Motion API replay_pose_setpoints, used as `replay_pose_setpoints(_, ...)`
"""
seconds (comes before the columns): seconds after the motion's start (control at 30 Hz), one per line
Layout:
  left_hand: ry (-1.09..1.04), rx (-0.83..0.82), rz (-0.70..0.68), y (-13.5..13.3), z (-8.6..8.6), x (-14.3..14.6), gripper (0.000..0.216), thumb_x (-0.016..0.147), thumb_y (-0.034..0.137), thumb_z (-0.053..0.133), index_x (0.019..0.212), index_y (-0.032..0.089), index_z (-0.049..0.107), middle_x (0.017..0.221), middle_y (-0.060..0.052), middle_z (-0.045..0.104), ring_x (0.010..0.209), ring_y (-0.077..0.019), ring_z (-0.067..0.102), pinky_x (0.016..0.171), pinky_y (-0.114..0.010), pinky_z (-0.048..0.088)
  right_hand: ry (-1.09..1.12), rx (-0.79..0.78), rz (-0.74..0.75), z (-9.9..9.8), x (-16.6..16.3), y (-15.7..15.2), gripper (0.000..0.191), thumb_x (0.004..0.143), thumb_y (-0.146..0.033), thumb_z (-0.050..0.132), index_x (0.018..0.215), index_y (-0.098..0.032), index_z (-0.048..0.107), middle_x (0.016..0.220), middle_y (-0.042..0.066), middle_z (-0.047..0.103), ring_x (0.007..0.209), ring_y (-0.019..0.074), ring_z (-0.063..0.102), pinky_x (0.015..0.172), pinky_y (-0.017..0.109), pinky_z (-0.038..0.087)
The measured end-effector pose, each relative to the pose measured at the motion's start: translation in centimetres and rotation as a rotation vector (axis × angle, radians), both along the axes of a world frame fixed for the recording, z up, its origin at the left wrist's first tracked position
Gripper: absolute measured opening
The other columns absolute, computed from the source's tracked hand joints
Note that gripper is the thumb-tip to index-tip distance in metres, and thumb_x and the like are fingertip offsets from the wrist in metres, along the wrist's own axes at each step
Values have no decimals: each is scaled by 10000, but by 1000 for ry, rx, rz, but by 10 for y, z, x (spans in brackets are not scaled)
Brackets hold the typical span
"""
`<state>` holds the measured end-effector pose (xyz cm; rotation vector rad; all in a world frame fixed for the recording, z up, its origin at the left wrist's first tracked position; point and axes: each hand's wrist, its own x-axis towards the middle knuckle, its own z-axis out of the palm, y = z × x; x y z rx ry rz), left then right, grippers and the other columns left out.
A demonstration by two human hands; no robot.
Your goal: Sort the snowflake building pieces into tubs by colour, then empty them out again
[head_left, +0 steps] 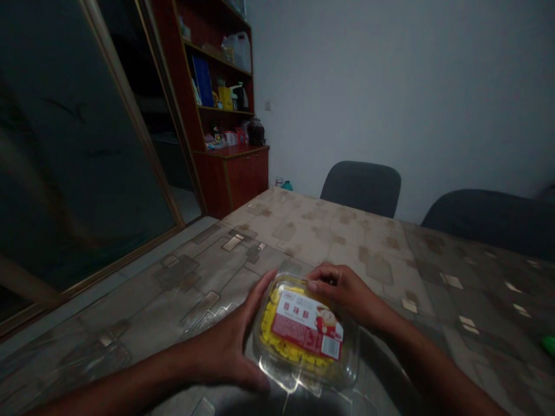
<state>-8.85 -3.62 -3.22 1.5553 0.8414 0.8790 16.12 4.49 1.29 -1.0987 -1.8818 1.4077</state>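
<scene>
A clear plastic food box [303, 332] lies in front of me on the table, tilted slightly towards me. Yellow contents show through its lid, and a white and red label [306, 323] with a cartoon figure and a barcode is stuck on top. My left hand [243, 341] is wrapped around the box's left side, thumb at the near corner and fingers along the far left edge. At the far right corner, my right hand [336, 286] has its fingers curled and pressed on the lid's rim. Its fingertips are partly hidden.
A patterned cloth covers the table [303, 225]. Two dark chairs [362, 182] stand along the far side. At the back left are a red-brown cabinet [247, 176] with filled shelves and a sliding glass door [78, 133]. Something green [548, 345] shows at the right edge.
</scene>
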Motion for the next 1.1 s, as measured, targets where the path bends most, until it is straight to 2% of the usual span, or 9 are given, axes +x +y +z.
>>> replay_pose_setpoints(0.13,173,158,21,-3,4,10,1398,560,486,895,1538,315,-90,1604,-176,127,1433,-437,197,1136,-629,178,7,-14,-4,4,-2,-8,300,756,-434,635,821,-146,688,697,24,607,557,135,533,483,253,390)
replay_pose_setpoints(0.3,346,266,78,-1,1,10,1438,508,470,905,1543,283,-74,1506,-192,351,1339,-430,377,1105,-632,259,1,96,-70,2,-5,-14,210,755,-336,639,801,-152,730,764,33,584,638,153,546,552,277,404)
replay_pose_setpoints(0.4,409,312,93,-1,-4,10,1450,483,430,913,1538,294,-73,1483,-184,387,1304,-429,422,1087,-616,302,-13,175,-109,0,-10,-16,137,747,-232,639,789,-162,750,773,39,580,745,182,561,650,300,414)
replay_pose_setpoints(0.53,387,263,91,-3,-5,14,1430,509,417,898,1528,302,-98,1454,-169,436,1279,-402,465,1073,-592,339,-36,186,-98,-1,-12,-13,109,731,-184,641,747,-182,748,767,37,602,767,189,554,681,302,396)
replay_pose_setpoints(0.7,263,93,64,-7,-4,6,1398,564,588,840,1531,255,-114,1508,-210,370,1317,-390,443,1100,-582,310,-66,30,-88,-6,17,-9,250,780,-362,627,603,-186,636,597,0,550,563,136,467,542,266,321)
replay_pose_setpoints(0.8,369,87,23,-8,4,-5,1342,585,650,807,1547,284,-53,1592,-184,219,1404,-403,312,1138,-590,238,-58,-113,-116,-13,40,-17,363,748,-502,646,572,-197,558,519,-35,465,477,101,388,480,245,287)
replay_pose_setpoints(0.93,648,216,39,-3,29,-6,1179,639,674,762,1555,293,124,1638,-121,22,1463,-436,93,1153,-620,156,8,-286,-160,-24,48,-32,438,730,-640,606,732,-205,558,553,-44,502,435,92,418,450,229,325)
replay_pose_setpoints(1.03,775,312,-6,7,44,4,1136,630,651,782,1541,257,229,1633,-127,51,1459,-448,91,1157,-623,136,66,-289,-230,-33,39,-38,439,715,-631,633,734,-201,546,538,-65,459,439,83,394,443,219,291)
replay_pose_setpoints(1.1,743,309,41,17,47,9,921,745,585,721,1504,236,333,1611,-136,197,1443,-409,217,1160,-579,195,106,-260,-274,-39,34,-40,425,707,-609,651,719,-198,543,531,-75,429,451,79,367,445,218,259)
